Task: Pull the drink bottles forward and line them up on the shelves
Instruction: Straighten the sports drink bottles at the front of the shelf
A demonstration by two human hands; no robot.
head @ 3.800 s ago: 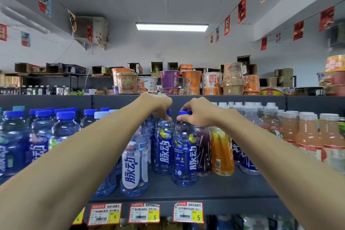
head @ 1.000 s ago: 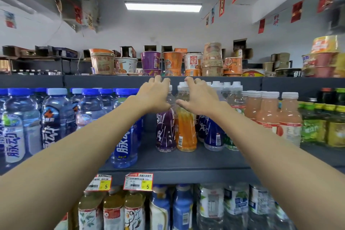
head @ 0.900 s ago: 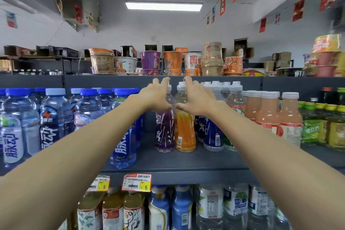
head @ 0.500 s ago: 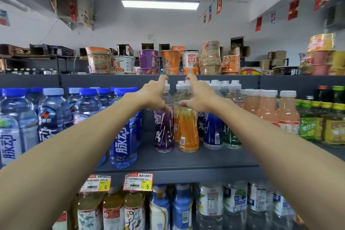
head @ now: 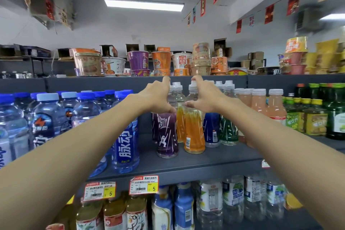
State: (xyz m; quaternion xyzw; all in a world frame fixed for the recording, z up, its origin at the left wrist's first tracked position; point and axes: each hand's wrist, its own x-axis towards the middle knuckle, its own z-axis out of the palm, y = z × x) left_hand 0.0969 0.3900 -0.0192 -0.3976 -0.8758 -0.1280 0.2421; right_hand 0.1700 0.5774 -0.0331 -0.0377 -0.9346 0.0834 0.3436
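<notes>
A purple drink bottle and an orange drink bottle stand side by side, set back from the front edge of the grey middle shelf. My left hand wraps the purple bottle's shoulder, thumb underneath and forefinger up by the cap. My right hand holds the orange bottle's shoulder the same way. More bottles of the same kind stand behind them. A blue bottle with white characters stands nearer the front on the left.
Blue-capped water bottles fill the shelf's left side. A dark blue bottle, a green bottle, peach drinks and green glass bottles stand to the right. Noodle cups sit above. Price tags hang below.
Both hands left the blue-capped bottles and moved right to the purple and orange ones. Over the last second their fingers have settled around those bottles' shoulders.
</notes>
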